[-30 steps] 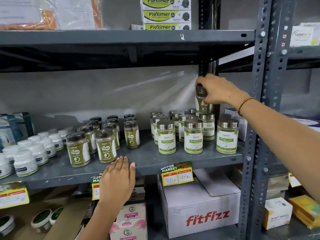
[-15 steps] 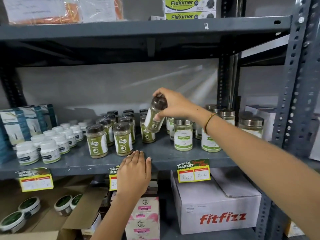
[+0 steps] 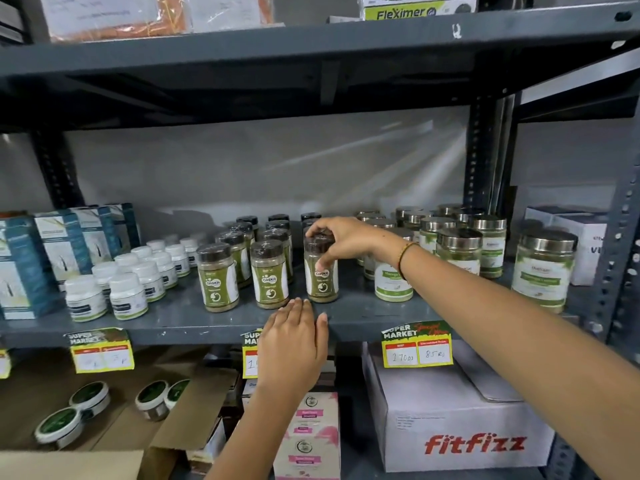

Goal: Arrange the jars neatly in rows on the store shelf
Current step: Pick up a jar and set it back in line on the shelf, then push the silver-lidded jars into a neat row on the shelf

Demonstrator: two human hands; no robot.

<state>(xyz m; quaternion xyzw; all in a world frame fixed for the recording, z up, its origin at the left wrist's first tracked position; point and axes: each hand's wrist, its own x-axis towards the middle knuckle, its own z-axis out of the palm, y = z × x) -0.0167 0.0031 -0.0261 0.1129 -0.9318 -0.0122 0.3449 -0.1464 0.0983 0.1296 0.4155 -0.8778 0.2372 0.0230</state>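
Note:
My right hand (image 3: 341, 242) grips the dark cap of a green-labelled jar (image 3: 321, 277) that stands upright at the front of the grey shelf (image 3: 194, 322), third in a front row beside two matching jars (image 3: 218, 277) (image 3: 270, 273). More dark-capped jars stand in rows behind them. My left hand (image 3: 294, 344) rests flat on the shelf's front edge just below that jar, fingers together, holding nothing. Wider silver-lidded jars (image 3: 459, 252) stand to the right, partly behind my right forearm.
White bottles (image 3: 128, 294) and blue cartons (image 3: 20, 268) fill the shelf's left part. A lone silver-lidded jar (image 3: 543, 270) stands by the right upright post (image 3: 620, 244). Below are price tags (image 3: 417, 346), a Fitfizz box (image 3: 460, 420), pink cartons (image 3: 306, 434) and an open cardboard box with round tins (image 3: 90, 398).
My right hand carried the dark-capped jar from high at the right, over the silver-lidded jars, down to the front row, where it now stands upright. My left hand stayed on the shelf edge.

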